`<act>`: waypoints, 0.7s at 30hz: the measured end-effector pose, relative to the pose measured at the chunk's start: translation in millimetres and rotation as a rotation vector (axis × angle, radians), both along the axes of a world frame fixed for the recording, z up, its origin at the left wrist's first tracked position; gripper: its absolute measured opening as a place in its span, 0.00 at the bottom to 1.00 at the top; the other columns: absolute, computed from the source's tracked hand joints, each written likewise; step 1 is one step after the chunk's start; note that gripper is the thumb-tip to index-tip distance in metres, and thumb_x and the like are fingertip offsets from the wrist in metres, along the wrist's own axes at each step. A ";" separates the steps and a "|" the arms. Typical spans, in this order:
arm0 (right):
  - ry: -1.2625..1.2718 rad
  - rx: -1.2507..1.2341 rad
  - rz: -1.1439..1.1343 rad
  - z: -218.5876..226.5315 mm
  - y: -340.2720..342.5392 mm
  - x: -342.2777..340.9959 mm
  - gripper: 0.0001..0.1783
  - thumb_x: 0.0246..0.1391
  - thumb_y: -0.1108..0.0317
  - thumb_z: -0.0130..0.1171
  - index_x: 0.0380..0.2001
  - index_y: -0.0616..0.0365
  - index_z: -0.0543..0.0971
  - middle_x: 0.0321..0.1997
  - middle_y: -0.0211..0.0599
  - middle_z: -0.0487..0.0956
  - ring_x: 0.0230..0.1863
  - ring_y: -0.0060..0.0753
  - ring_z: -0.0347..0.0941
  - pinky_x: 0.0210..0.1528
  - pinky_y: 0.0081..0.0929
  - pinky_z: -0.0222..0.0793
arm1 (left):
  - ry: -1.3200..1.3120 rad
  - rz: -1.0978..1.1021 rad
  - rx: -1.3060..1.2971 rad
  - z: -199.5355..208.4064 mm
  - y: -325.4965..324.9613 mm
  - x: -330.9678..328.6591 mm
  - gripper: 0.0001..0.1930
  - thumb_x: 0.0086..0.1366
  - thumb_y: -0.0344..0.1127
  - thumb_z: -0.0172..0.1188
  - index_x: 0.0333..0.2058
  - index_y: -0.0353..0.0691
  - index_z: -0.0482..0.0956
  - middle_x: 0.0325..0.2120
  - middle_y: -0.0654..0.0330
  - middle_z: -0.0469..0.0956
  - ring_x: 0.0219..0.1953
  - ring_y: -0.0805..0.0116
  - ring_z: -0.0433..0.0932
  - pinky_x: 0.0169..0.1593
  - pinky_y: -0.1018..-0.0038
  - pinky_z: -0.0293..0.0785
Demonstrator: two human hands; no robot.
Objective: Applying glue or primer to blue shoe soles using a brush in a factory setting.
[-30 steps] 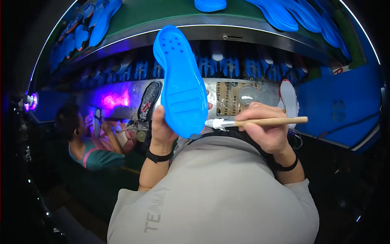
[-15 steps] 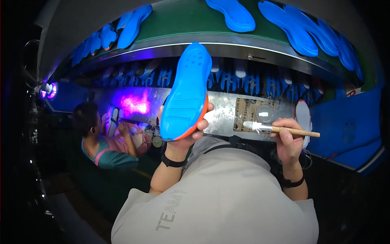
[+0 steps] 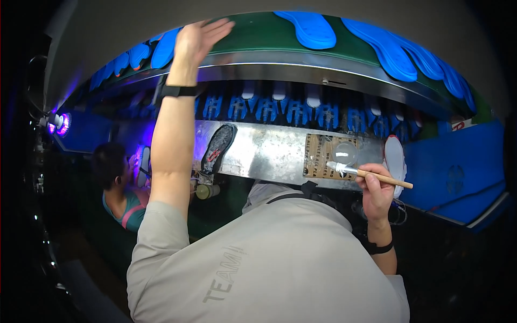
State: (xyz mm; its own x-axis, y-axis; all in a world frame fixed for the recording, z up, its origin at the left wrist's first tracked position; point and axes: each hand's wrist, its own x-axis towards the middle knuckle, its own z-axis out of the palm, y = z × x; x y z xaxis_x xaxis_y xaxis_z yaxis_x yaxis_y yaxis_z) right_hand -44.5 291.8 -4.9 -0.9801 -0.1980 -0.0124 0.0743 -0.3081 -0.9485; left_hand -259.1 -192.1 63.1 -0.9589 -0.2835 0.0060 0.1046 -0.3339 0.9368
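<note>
The left hand (image 3: 200, 40) was raised over the green surface (image 3: 253, 33), open, fingers straight and slightly blurred, with nothing visible in its grasp. 1 blue sole (image 3: 164, 49) lay just beside its wrist. Farther right on that surface lay a single sole (image 3: 313, 31), then a group of overlapping soles (image 3: 381, 49).

The right hand (image 3: 377, 195) was closed around the wooden handle of a brush (image 3: 386, 178), thumb and fingers pinching it near the ferrule. The white-coated bristles pointed left above the cardboard (image 3: 316, 149), near the clear dish (image 3: 344, 152); whether they touched either, I could not tell.

The cardboard lay on the metal desk (image 3: 269, 153), between a dark shoe (image 3: 219, 146) on the left and a white shoe (image 3: 396, 159) on the right. Behind the desk stood a row of blue clamps (image 3: 267, 111). A co-worker (image 3: 123, 188) sat at the left, below a purple lamp (image 3: 60, 124).
</note>
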 end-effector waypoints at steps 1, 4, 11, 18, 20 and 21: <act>-0.028 0.013 -0.016 -5.8 4.6 1.2 0.11 0.63 0.74 0.54 0.44 0.68 0.79 0.37 0.36 0.81 0.36 0.19 0.75 0.38 0.16 0.67 | 0.003 0.304 -0.474 0.4 -0.5 10.4 0.31 0.74 0.50 0.48 0.54 0.20 0.70 0.47 0.30 0.77 0.45 0.34 0.81 0.50 0.50 0.81; -0.079 0.098 -0.030 -18.0 11.7 5.6 0.10 0.63 0.74 0.55 0.44 0.67 0.79 0.37 0.35 0.81 0.37 0.19 0.75 0.40 0.16 0.68 | -0.526 0.969 -1.835 -4.8 -95.7 34.7 0.29 0.64 0.51 0.51 0.50 0.31 0.81 0.42 0.38 0.82 0.48 0.38 0.80 0.58 0.56 0.72; 0.002 0.588 -0.052 -75.6 19.1 -23.4 0.07 0.62 0.73 0.59 0.40 0.64 0.81 0.33 0.29 0.80 0.34 0.19 0.75 0.36 0.20 0.70 | -0.775 0.626 -1.801 -21.5 -183.7 61.8 0.31 0.60 0.53 0.58 0.49 0.27 0.80 0.48 0.38 0.80 0.50 0.43 0.80 0.56 0.59 0.74; 0.081 0.928 -0.061 -159.2 33.0 -66.2 0.12 0.55 0.63 0.62 0.34 0.62 0.83 0.26 0.41 0.82 0.27 0.35 0.78 0.32 0.29 0.72 | 0.128 0.886 -1.156 -4.7 -68.9 139.2 0.14 0.66 0.29 0.60 0.47 0.27 0.82 0.38 0.57 0.84 0.38 0.73 0.81 0.44 0.77 0.77; 0.065 1.001 -0.034 -172.0 30.2 -71.2 0.12 0.53 0.62 0.62 0.33 0.61 0.84 0.26 0.45 0.82 0.28 0.41 0.80 0.34 0.32 0.73 | 0.182 0.952 -0.983 19.8 -21.4 167.2 0.14 0.68 0.28 0.58 0.49 0.26 0.81 0.45 0.53 0.83 0.41 0.68 0.81 0.49 0.76 0.77; 0.083 1.042 -0.020 -179.3 29.3 -73.0 0.12 0.53 0.62 0.61 0.32 0.60 0.84 0.28 0.45 0.83 0.30 0.44 0.81 0.36 0.35 0.74 | 0.251 0.963 -0.906 24.4 -14.3 179.1 0.14 0.69 0.28 0.57 0.49 0.26 0.81 0.45 0.51 0.83 0.41 0.67 0.82 0.49 0.75 0.77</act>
